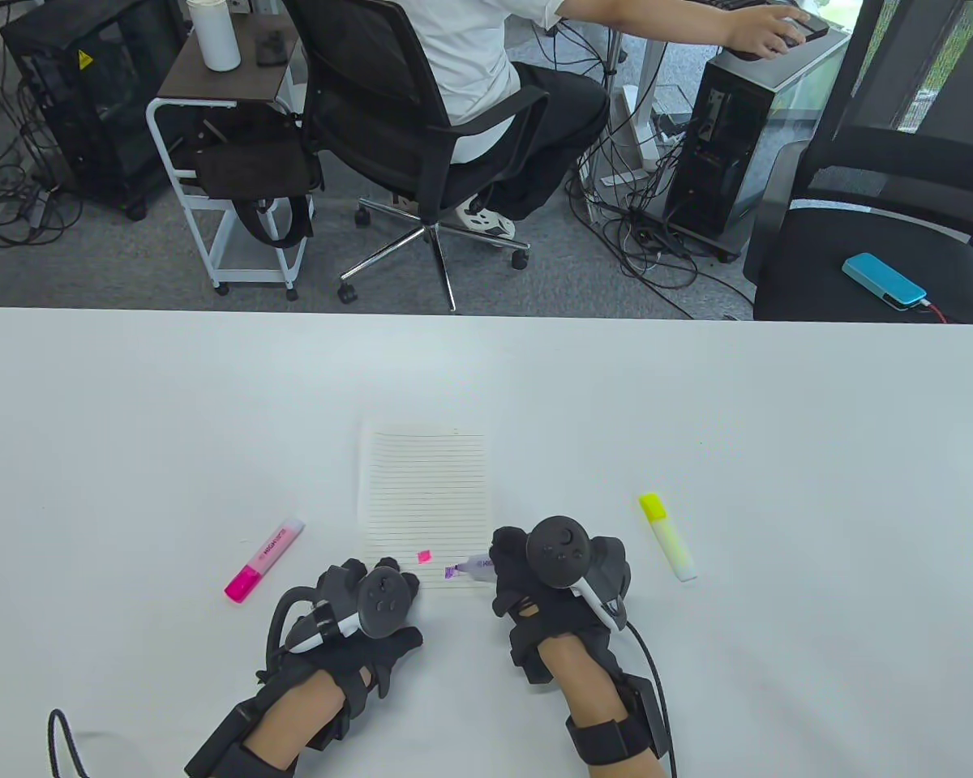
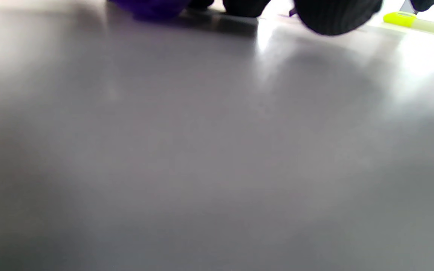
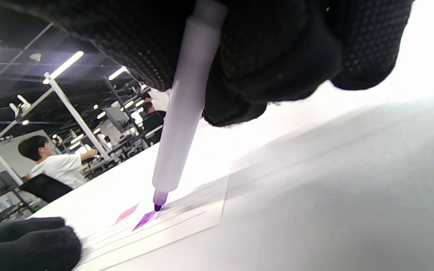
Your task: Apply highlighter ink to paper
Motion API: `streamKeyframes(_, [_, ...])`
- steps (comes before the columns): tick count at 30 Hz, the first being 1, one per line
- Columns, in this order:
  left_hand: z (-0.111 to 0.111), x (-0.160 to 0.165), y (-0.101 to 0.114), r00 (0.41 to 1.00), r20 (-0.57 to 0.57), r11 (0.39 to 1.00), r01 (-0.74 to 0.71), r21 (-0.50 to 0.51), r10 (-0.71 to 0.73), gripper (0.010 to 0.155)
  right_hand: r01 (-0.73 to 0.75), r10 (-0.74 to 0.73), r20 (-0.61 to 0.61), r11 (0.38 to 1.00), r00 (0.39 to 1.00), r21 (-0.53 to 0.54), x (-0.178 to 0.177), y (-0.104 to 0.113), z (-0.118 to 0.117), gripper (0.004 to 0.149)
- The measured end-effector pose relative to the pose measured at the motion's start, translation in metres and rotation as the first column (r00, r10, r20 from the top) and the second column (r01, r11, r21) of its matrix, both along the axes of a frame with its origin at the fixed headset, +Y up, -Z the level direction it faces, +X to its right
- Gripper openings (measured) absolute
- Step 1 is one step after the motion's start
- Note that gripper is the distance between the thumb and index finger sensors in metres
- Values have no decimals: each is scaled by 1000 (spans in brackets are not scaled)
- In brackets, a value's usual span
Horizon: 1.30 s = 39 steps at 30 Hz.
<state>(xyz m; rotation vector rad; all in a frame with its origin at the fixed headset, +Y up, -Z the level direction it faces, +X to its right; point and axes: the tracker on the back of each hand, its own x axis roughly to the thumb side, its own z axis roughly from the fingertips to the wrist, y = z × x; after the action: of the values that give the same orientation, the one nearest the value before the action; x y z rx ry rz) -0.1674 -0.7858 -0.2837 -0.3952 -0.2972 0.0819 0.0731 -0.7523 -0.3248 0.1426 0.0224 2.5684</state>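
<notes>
Marking | your right hand [image 1: 551,567] pinches the purple highlighter [image 3: 183,113], tip on the paper [image 1: 426,486] at its near edge | left hand [image 1: 373,604] presses the paper's near corner, fingers' curl unclear | risk: lifting it lets the sheet drag, smearing ink onto the desk [image 1: 778,454].

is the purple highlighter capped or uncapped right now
Uncapped: the purple highlighter, gripped by the right hand, has its bare tip on the paper at a purple mark.

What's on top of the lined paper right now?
On the paper are a pink mark and a purple mark, where the purple highlighter tip touches. The left hand covers the near-left corner; anything beneath it is hidden.
</notes>
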Motion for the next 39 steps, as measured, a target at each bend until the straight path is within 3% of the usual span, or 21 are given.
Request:
streamKeyframes(5, [0, 0, 0, 1000, 0, 1000, 2, 0, -2, 72, -43, 42, 7, 996, 999, 81, -4, 2, 1, 36])
streamKeyframes(10, [0, 0, 0, 1000, 0, 1000, 3, -1, -3, 72, -54, 55, -30, 998, 998, 40, -5, 5, 2, 35])
streamKeyframes(15, [0, 0, 0, 1000, 1, 1000, 4, -2, -4, 72, -70, 70, 1, 993, 998, 96, -6, 3, 2, 36])
streamKeyframes(20, [0, 0, 0, 1000, 1, 1000, 5, -3, -5, 72, -72, 73, -31, 997, 997, 39, -6, 7, 2, 36])
streamKeyframes(26, [0, 0, 0, 1000, 2, 1000, 6, -3, -6, 72, -83, 83, 1, 992, 997, 93, -8, 5, 3, 36])
streamKeyframes(31, [0, 0, 0, 1000, 3, 1000, 6, -3, -6, 72, -76, 77, -24, 996, 997, 40, -6, 7, 3, 35])
streamKeyframes(36, [0, 0, 0, 1000, 4, 1000, 6, -3, -6, 72, -88, 88, 3, 991, 996, 98, -9, 7, 4, 36])
streamKeyframes(39, [-1, 0, 0, 1000, 3, 1000, 3, -4, -3, 72, -84, 84, 0, 993, 996, 77, -7, 8, 4, 36])
